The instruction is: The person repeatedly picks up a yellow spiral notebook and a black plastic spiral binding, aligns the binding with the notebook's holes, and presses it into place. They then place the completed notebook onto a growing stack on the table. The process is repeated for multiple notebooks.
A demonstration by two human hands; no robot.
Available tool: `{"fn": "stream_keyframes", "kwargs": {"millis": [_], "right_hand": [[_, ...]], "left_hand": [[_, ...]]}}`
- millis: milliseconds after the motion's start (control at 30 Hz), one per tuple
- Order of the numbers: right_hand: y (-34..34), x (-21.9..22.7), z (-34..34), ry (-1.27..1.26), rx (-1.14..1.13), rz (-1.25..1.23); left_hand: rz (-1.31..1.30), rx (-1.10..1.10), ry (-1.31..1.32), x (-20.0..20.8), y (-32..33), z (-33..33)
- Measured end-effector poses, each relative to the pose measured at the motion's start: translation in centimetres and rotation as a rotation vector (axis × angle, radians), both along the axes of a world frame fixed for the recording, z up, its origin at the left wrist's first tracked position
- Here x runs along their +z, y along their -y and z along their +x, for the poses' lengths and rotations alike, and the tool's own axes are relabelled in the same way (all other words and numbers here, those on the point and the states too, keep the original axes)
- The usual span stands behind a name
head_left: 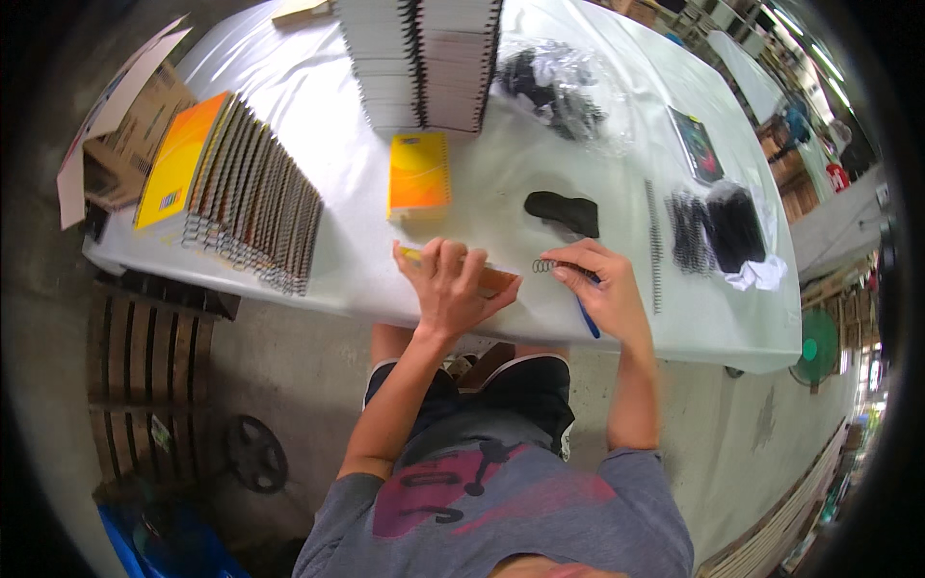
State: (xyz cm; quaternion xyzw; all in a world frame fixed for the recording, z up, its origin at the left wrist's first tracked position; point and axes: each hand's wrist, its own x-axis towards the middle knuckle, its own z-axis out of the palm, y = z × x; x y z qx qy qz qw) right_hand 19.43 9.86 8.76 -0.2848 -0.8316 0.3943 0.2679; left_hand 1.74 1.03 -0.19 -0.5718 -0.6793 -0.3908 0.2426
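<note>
At the frame's centre, the person's left hand (449, 291) grips an orange notebook (497, 280), fingers curled over it. Just right of centre, the right hand (609, 294) pinches a dark spiral coil (542, 266) near the notebook (a blue tool (589, 322) pokes out below the palm).

The head view looks steeply down from the wearer's head; its wide fisheye takes in the shirt (501, 493) close at lower centre; left hand (448, 292) and right hand (605, 292) mid-frame; the tabletop (352, 226) farther, above.
</note>
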Motion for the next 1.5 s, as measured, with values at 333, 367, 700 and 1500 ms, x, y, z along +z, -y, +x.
{"fn": "stream_keyframes", "kwargs": {"millis": [333, 367, 700, 1500], "right_hand": [[0.3, -2.4, -1.7, -0.051, -0.157, 0.096], [0.4, -2.6, -1.8, -0.063, -0.16, 0.082], [-1.3, -3.0, -1.0, 0.001, 0.108, -0.291], [-5.8, -1.6, -1.7, 0.254, 0.016, 0.226]], "left_hand": [[0.033, 0.025, 0.039, -0.2, -0.4, 0.2], [0.029, 0.034, 0.042, 0.0, -0.5, 0.3], [-0.015, 0.08, 0.009, -0.7, -0.8, 0.2], [-0.002, -0.145, 0.106, 0.3, 0.9, -1.2]]}}
